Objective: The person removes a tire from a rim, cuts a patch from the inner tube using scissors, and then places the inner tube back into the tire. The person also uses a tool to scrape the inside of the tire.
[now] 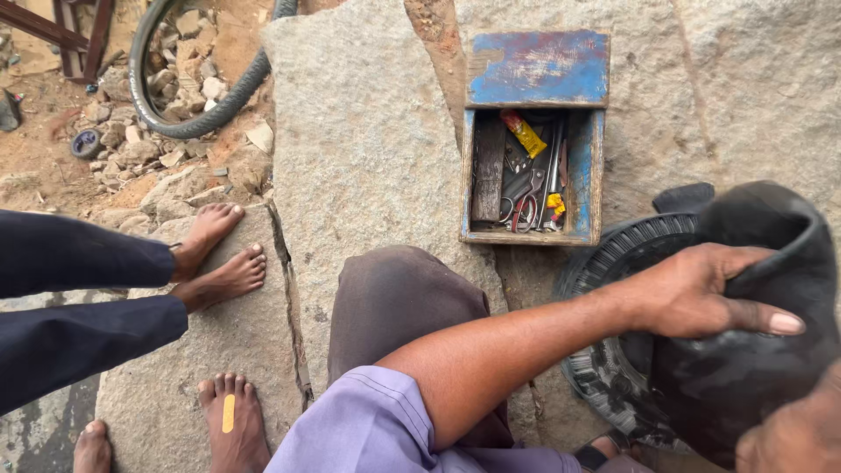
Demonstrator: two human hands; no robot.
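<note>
My left hand (701, 293) reaches across to the right and grips a fold of a black rubber inner tube (762, 377), thumb lying along its front. The tube bulges out of a black treaded tyre (613, 254) that lies on the stone slab beside my knee. Only part of my right hand (793, 438) shows at the bottom right corner, against the tube; its fingers are hidden. My left arm wears a short purple sleeve (368, 425).
A worn blue wooden toolbox (596, 158) sits open just beyond the tyre, holding scissors (523, 200), metal tools and a yellow tube. Another person's bare feet (219, 254) and dark trousers come in from the left. Two more bare feet (232, 420) stand at the bottom. A bicycle tyre (175, 118) lies on rubble at top left.
</note>
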